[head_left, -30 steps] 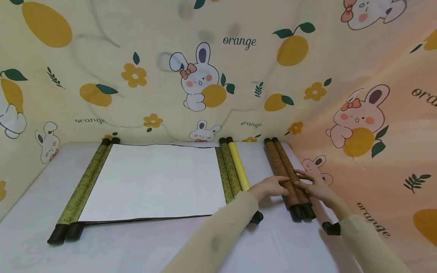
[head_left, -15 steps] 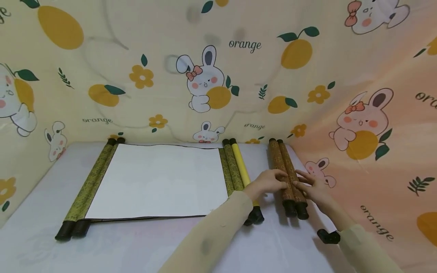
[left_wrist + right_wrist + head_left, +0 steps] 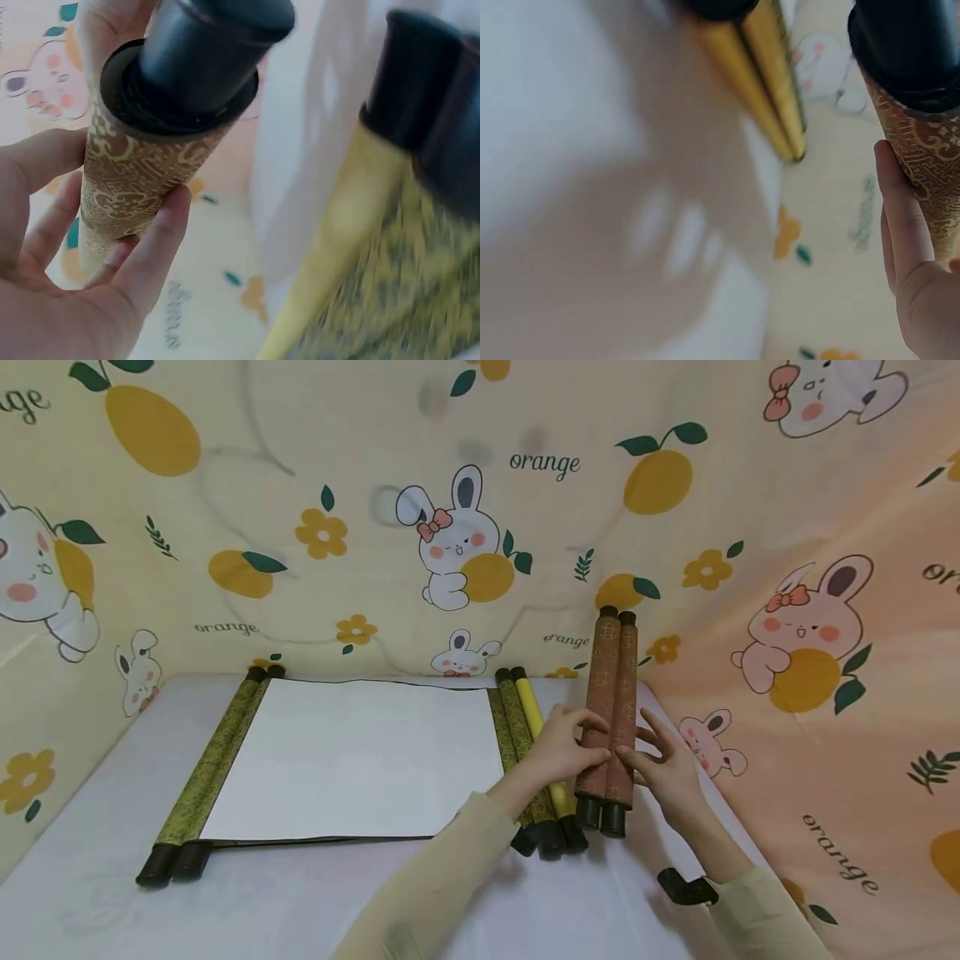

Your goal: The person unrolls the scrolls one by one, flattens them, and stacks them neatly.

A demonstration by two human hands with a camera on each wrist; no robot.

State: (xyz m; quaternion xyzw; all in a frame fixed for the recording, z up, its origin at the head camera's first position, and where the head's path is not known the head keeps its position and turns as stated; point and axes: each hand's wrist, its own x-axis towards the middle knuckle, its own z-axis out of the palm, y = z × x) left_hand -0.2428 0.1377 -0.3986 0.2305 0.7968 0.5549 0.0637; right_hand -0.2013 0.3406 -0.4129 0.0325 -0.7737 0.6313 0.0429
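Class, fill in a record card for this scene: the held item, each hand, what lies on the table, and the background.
Held item: pair of brown patterned rolls, black-ended, side by side, far ends raised above the table
Left hand: grips the rolls' left side
Right hand: holds their right side
On the table: white sheet spread between green patterned rolls; yellow roll beside the right-hand green ones
Background: cloth printed with rabbits, oranges and flowers
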